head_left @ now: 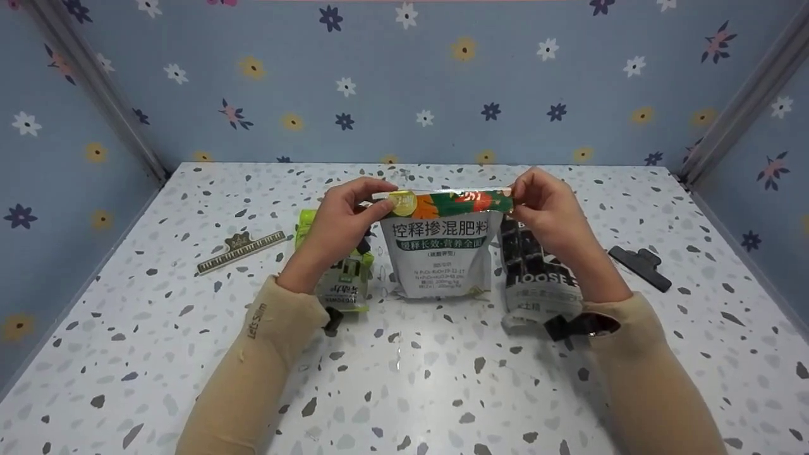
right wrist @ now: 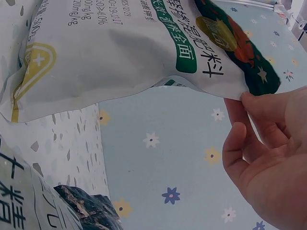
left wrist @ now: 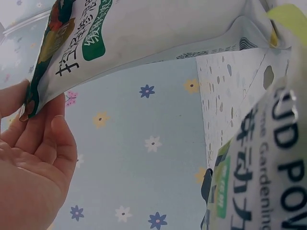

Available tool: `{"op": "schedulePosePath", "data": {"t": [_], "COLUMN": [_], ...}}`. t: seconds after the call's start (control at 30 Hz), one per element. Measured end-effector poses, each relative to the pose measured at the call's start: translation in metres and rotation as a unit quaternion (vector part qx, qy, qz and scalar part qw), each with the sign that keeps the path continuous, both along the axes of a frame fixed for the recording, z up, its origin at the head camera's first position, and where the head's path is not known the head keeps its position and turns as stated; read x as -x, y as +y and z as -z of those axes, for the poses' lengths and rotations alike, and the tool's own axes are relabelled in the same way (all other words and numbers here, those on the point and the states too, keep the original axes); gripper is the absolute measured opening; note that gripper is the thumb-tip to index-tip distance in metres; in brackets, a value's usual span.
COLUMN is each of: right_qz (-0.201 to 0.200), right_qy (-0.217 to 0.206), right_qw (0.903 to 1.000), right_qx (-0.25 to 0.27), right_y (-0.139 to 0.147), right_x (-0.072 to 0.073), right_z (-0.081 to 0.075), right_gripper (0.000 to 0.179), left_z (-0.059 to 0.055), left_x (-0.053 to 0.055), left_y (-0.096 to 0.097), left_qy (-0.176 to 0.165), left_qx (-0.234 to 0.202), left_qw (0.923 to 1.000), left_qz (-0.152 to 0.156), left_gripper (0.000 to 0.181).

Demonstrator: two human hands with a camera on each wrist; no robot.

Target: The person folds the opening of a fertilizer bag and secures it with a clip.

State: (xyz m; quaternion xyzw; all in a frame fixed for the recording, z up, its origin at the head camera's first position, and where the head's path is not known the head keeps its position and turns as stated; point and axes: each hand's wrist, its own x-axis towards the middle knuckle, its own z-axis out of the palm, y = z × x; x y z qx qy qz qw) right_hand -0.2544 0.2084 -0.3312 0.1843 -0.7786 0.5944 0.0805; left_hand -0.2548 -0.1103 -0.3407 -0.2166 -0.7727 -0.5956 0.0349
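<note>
A white fertilizer bag stands upright on the table between both hands, its colourful top edge folded over towards me. My left hand pinches the left end of that fold between thumb and fingers. At the opposite end, my right hand pinches the other corner. The left wrist view shows the left thumb and fingers on the bag's edge. In the right wrist view the green fold sits at the right fingertips.
A green and white bag stands beneath my left wrist. Under the right forearm is a black and grey bag lettered "LOOSE". A gold ruler-like clip lies at left, a black clip at right. A flowered wall closes off the back.
</note>
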Motion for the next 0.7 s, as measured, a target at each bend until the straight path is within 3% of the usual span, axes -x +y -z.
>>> {"op": "schedulePosePath", "data": {"t": [0.3,0.43,0.57,0.63,0.7], "right_qz": [-0.010,-0.010,0.018,0.049,0.078], "right_qy": [-0.021,-0.002,0.050,0.106,0.177], "right_qw": [0.9997,0.9999,0.9978,0.9930,0.9806], "right_qx": [0.001,0.005,0.040,0.021,-0.030], "right_y": [0.003,0.007,0.007,0.004,-0.001], "right_x": [-0.002,-0.002,-0.002,-0.003,-0.004], "right_z": [-0.004,-0.009,-0.014,-0.015,-0.015], "right_gripper": [0.023,0.016,0.011,0.010,0.012], "left_z": [0.003,0.001,0.000,0.000,0.001], "left_x": [0.002,0.000,0.000,0.000,0.000], "left_y": [0.001,0.001,-0.001,0.000,0.001], "left_qy": [0.035,0.044,0.046,0.044,0.041], "left_qx": [0.012,0.016,0.014,0.015,0.020], "left_qw": [0.9987,0.9979,0.9978,0.9979,0.9979], "left_qz": [-0.035,-0.044,-0.046,-0.046,-0.046], "left_gripper": [0.019,0.017,0.017,0.017,0.017]}}
